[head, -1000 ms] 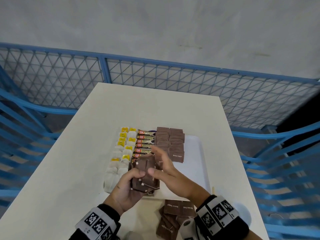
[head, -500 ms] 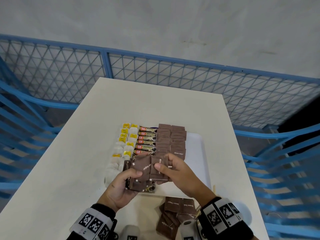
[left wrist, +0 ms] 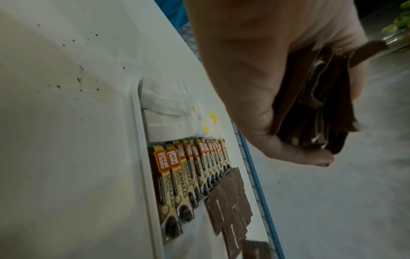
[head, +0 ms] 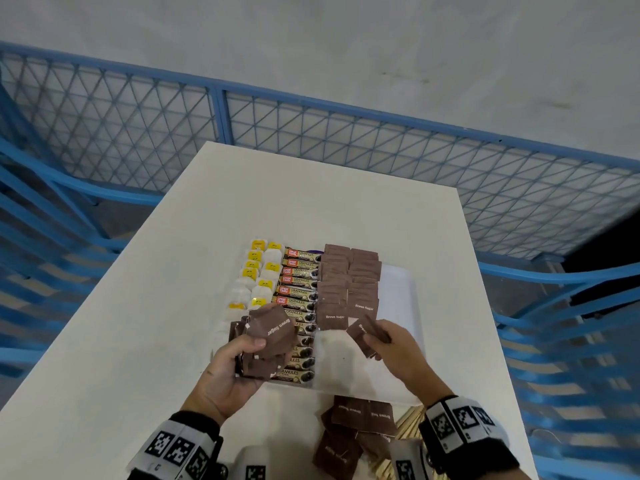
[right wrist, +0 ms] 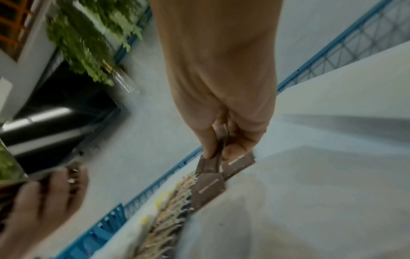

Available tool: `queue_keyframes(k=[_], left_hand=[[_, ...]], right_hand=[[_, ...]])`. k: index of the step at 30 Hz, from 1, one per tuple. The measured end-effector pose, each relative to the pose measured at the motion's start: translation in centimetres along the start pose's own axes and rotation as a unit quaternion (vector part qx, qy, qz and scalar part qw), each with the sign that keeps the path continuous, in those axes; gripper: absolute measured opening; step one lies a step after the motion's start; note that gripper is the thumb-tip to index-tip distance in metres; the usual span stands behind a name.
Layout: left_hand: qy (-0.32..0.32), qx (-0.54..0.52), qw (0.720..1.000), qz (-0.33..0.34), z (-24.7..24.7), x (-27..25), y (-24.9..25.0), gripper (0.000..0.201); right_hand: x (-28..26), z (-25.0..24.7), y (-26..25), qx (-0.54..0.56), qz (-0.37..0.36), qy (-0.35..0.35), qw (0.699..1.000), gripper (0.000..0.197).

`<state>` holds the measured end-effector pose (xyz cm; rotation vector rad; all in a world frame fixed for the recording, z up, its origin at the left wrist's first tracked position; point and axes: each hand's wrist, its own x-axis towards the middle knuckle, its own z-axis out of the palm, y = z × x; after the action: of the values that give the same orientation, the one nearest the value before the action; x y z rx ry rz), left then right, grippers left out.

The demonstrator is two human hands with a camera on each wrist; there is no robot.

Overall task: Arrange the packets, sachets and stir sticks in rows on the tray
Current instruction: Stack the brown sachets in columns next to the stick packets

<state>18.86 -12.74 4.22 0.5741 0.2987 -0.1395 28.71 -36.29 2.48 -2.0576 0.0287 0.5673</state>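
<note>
A white tray (head: 398, 292) on the table holds rows of white tea bags (head: 256, 275), coffee granule sticks (head: 299, 289) and brown sugar sachets (head: 349, 278). My left hand (head: 242, 355) grips a fanned stack of brown sugar sachets (head: 273, 334) over the tray's near left part; the stack (left wrist: 315, 105) fills the palm in the left wrist view. My right hand (head: 388, 344) pinches one brown sugar sachet (head: 363, 336) just above the near end of the sachet rows; the right wrist view shows thumb and fingers clamped on the sachet (right wrist: 218, 145).
More loose brown sugar sachets (head: 356, 424) lie on the table in front of the tray, with wooden stir sticks (head: 408, 427) beside them under my right wrist. A blue mesh fence (head: 311, 126) surrounds the white table (head: 311, 202).
My right hand has pulled one sachet off the stack and carried it right, to the near end of the sachet rows. The left hand kept the stack and shifted slightly left.
</note>
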Motion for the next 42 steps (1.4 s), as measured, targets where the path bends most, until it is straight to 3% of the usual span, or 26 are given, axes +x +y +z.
queue_keyframes(k=[3, 13, 25, 28, 31, 35, 38, 42], left_hand=[[0.007, -0.004, 1.000, 0.013, -0.2, 0.2, 0.3, 0.075], [0.019, 0.008, 1.000, 0.009, -0.7, 0.4, 0.7, 0.071], [0.022, 0.008, 1.000, 0.012, -0.3, 0.7, 0.3, 0.072], [0.011, 0.009, 1.000, 0.012, 0.1, 0.7, 0.2, 0.071], [0.013, 0.008, 1.000, 0.008, 0.2, 0.8, 0.1, 0.071], [0.001, 0.025, 1.000, -0.003, 0.4, 0.7, 0.0, 0.069], [-0.005, 0.032, 0.999, -0.009, 0.6, 0.4, 0.0, 0.068], [0.007, 0.050, 0.998, -0.029, 0.6, 0.0, -0.1, 0.070]], right_hand=[[1.7, -1.1, 0.8, -0.025, 0.013, 0.075, 0.997, 0.014], [5.4, -1.1, 0.0, -0.127, -0.039, 0.058, 0.990, 0.012], [6.7, 0.3, 0.9, -0.226, -0.096, 0.150, 0.958, 0.045], [5.4, 1.2, -0.7, -0.201, -0.152, 0.159, 0.954, 0.036], [2.7, 2.6, -4.0, -0.130, -0.225, 0.086, 0.962, 0.012], [-1.3, 4.6, -7.8, 0.000, -0.195, -0.084, 0.977, 0.011], [-2.3, 5.4, -8.4, 0.035, -0.173, -0.133, 0.975, 0.018], [-2.6, 5.4, -8.6, 0.075, -0.151, -0.143, 0.975, 0.021]])
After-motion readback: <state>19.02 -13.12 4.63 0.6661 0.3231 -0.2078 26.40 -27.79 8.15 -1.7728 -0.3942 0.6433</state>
